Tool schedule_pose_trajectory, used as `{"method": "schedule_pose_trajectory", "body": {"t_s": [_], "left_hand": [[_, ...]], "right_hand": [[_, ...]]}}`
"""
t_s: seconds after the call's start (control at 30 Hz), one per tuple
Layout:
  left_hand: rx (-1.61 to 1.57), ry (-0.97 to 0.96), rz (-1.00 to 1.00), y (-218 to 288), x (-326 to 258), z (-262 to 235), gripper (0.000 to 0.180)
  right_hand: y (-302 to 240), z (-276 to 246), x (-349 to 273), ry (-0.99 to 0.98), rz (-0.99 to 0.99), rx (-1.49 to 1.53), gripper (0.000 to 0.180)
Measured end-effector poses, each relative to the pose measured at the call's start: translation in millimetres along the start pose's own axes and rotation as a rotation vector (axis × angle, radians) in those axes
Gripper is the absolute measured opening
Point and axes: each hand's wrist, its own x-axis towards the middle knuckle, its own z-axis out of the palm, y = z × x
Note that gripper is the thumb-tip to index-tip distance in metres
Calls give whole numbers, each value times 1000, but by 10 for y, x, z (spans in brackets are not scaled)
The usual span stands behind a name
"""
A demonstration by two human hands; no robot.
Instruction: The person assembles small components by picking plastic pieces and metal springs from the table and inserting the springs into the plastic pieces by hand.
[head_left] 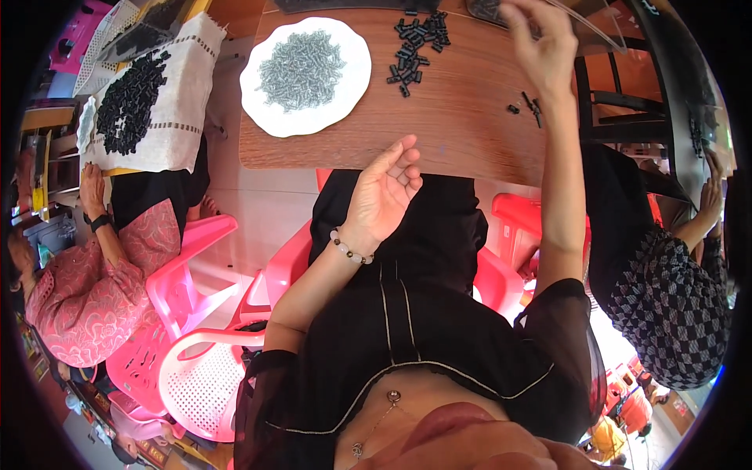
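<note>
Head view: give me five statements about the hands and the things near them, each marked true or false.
1. The plate holds clear pieces. True.
2. The left hand grips the plate. False: it is apart from it, with nothing visible in its palm.
3. Black pieces lie right of the plate. True.
4. The bracelet is on the right wrist. False: it is on the left.
5. The right hand reaches farther out than the left. True.
</note>
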Motion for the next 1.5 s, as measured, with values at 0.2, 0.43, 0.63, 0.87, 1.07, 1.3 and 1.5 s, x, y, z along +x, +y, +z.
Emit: {"method": "schedule_pose_trajectory", "body": {"t_s": [0.2, 0.43, 0.63, 0.87, 1.07, 1.3, 1.5], "left_hand": [[35, 25, -4, -11, 20, 37, 30], [34, 1, -1, -18, 12, 25, 30], [220, -29, 91, 5, -27, -23, 31], [331, -73, 305, 66, -64, 139, 30], [377, -79, 331, 57, -31, -16, 26], [178, 14, 246, 121, -76, -74, 23], [151, -7, 192, 106, -132, -94, 27]], "right_hand": [[-677, 293, -547, -487, 219, 71, 21], [-825, 567, -754, -540, 240, -11, 23], [-891, 526, -755, -521, 291, -20, 20], [-1311, 94, -660, -587, 390, 298, 13], [-1403, 51, -608, -714, 199, 245, 12], [-1282, 343, -390, -624, 221, 330, 15], [-1235, 941, -262, -538, 48, 217, 12]]}}
